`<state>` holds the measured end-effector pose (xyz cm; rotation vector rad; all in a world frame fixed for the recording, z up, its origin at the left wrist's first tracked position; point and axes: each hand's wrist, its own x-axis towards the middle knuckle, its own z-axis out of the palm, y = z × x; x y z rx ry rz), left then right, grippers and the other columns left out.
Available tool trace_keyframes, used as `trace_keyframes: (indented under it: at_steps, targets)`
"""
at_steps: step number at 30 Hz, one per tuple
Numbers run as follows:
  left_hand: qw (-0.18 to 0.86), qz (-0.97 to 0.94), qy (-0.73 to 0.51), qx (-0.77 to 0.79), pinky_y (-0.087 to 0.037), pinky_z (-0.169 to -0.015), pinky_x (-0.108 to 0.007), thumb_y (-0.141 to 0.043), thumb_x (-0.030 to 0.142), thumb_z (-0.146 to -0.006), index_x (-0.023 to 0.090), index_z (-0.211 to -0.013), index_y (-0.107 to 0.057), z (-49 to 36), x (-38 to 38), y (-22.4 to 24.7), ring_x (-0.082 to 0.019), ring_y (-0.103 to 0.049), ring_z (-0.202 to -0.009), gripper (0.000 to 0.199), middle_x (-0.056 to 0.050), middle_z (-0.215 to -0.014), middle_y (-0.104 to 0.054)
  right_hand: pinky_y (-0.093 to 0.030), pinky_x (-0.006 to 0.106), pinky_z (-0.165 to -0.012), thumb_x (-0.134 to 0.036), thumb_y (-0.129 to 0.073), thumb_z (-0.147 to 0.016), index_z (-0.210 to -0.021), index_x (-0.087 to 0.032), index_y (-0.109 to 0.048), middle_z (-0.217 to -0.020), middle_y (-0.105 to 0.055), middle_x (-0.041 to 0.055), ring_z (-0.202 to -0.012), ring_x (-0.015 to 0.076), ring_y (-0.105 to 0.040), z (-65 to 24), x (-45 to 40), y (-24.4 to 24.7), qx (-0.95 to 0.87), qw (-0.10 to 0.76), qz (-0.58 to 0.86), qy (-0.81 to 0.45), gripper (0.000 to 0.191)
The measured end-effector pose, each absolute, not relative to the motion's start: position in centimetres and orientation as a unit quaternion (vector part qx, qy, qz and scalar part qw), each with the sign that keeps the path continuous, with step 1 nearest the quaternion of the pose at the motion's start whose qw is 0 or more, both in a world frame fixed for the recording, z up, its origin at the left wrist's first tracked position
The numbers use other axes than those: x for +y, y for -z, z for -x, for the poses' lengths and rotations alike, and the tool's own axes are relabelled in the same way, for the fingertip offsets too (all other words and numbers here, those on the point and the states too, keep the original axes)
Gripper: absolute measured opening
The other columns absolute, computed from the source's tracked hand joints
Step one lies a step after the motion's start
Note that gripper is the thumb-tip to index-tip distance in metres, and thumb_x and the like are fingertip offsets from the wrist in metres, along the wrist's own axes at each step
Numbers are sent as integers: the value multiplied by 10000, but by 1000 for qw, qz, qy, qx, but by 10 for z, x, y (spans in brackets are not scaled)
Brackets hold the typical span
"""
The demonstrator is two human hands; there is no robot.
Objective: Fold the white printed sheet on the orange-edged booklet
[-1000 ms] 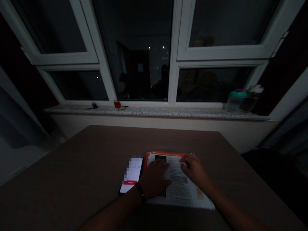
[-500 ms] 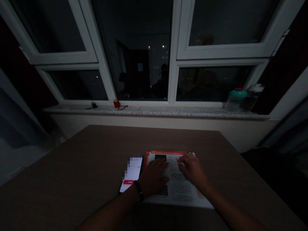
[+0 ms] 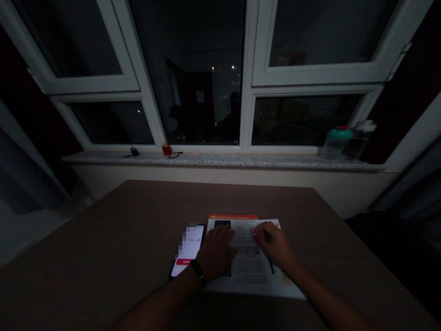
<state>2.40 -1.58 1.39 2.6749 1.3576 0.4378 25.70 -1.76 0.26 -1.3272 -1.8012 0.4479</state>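
Note:
A printed magazine or booklet (image 3: 248, 276) with an orange strip along its top lies on the table, its pages covered in text and dark pictures. My left hand (image 3: 217, 250) rests on the left part of the page, fingers stretched out, a dark band around the wrist. Over the upper right of the page, my right hand (image 3: 274, 241) has its fingers curled together by a small pinkish patch. What they pinch, if anything, is hidden. Just left of my left hand lies a phone (image 3: 191, 248) with a lit screen and a red bar near its bottom.
Beyond the brown table (image 3: 165, 202) runs a speckled windowsill (image 3: 220, 160). On it stand a small red jar (image 3: 166, 149), a small dark bottle (image 3: 134, 151), a container with a teal lid (image 3: 337, 142) and another clear container (image 3: 360, 140). Dark windows rise behind.
The orange-topped page has shifted slightly left, and different pictures show beside my left hand, which moved a little left. My right hand's fingers are curled in more, and a dark strip shows below it.

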Motion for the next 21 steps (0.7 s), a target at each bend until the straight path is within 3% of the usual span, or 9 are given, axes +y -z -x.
trace_keyframes:
  at_steps: [11,17,21]
  targets:
    - [47,-887,-152,434,-350,-1065,-507,-638,319,-886,214,-1326,-489,-23,-16,-10,-319,-391,-1315,476,-122,-1406,-466,-484,323,-720,-282,-579,-832,-791,-210,-656,-859,-681,45,-763,191,-615,-256,-15,4,-688,458,512,-235,113]
    - [52,-886,-143,438,-354,-1062,-516,-643,326,-882,216,-1335,-491,-24,-16,-13,-325,-399,-1310,491,-126,-1410,-464,-467,288,-632,-340,-587,-841,-788,-200,-641,-767,-676,27,-683,181,-609,-256,-12,9,-649,481,512,-292,159]
    - [51,-884,-141,442,-355,-1057,-524,-650,348,-883,217,-1329,-502,-25,-16,-13,-334,-397,-1314,488,-131,-1403,-474,-472,292,-674,-342,-596,-844,-773,-203,-633,-777,-671,28,-721,185,-610,-254,-16,1,-651,501,484,-301,160]
